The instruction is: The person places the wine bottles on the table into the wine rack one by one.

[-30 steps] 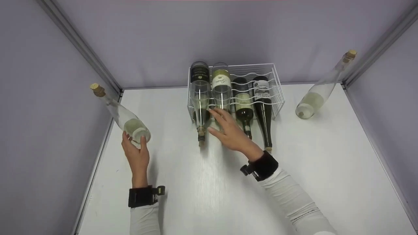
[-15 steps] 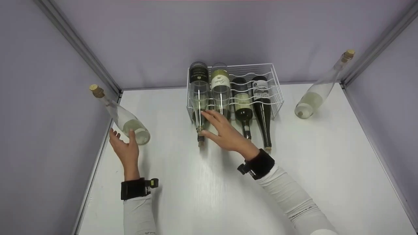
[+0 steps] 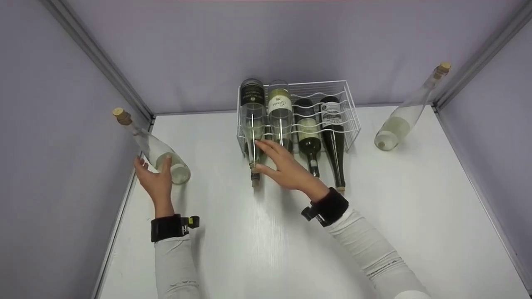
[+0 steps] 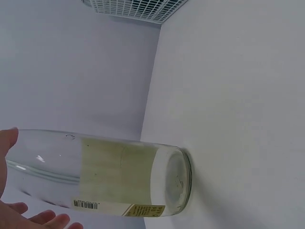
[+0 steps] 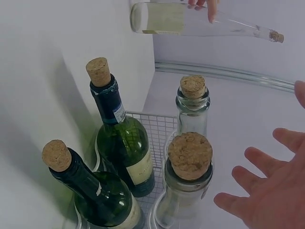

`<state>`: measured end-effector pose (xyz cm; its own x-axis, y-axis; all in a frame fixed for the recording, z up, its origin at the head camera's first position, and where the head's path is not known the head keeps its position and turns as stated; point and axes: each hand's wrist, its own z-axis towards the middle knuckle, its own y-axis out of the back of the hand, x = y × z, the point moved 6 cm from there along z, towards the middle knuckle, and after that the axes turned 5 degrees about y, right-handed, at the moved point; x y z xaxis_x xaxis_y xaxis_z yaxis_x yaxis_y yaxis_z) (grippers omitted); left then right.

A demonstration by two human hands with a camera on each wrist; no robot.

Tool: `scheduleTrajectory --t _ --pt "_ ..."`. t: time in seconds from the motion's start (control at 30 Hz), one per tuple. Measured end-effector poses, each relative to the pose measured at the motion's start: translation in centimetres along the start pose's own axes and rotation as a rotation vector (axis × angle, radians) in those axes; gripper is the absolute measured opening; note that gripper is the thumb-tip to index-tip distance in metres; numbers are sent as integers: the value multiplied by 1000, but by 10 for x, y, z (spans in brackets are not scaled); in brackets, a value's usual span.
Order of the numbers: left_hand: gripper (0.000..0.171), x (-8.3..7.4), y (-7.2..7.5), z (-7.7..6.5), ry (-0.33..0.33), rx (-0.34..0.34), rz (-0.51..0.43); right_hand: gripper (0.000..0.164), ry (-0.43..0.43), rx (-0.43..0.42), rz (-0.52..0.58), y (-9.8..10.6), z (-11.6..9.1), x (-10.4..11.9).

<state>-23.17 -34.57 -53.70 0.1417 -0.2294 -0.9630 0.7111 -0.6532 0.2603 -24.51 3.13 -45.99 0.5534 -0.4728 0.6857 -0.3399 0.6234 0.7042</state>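
Observation:
At the left stands a clear corked glass bottle [image 3: 153, 143] with a pale label, upright on the table. My left hand [image 3: 156, 180] is at its lower body, thumb and fingers spread to either side. The left wrist view shows the fingers [image 4: 47, 220] below the bottle [image 4: 114, 171] and the thumb above, not closed round it. My right hand [image 3: 289, 168] reaches over the front of a white wire rack [image 3: 351, 120], fingers extended, over the necks of the clear bottles lying there. In the right wrist view these fingers [image 5: 259, 167] are apart from the corked necks.
The rack holds several bottles on their sides, corks forward: clear ones above, green ones [image 5: 124, 143] below, and a dark bottle [image 3: 331, 112] at its right. Another clear corked bottle [image 3: 397, 122] stands upright at the right. Grey walls enclose the white table [image 3: 257, 249].
My left hand has moved left and forward, from the base of the left bottle to further up its side. The right hand has shifted slightly left over the rack. The bottles stay put.

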Motion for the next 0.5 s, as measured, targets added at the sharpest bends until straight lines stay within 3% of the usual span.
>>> scheduleTrajectory --t 0.3,0.5 --pt "90 3 -13 5 -17 44 -27 66 11 42 29 -8 3 7" --pt "77 2 -14 8 -35 10 -43 66 24 59 42 -10 6 10"
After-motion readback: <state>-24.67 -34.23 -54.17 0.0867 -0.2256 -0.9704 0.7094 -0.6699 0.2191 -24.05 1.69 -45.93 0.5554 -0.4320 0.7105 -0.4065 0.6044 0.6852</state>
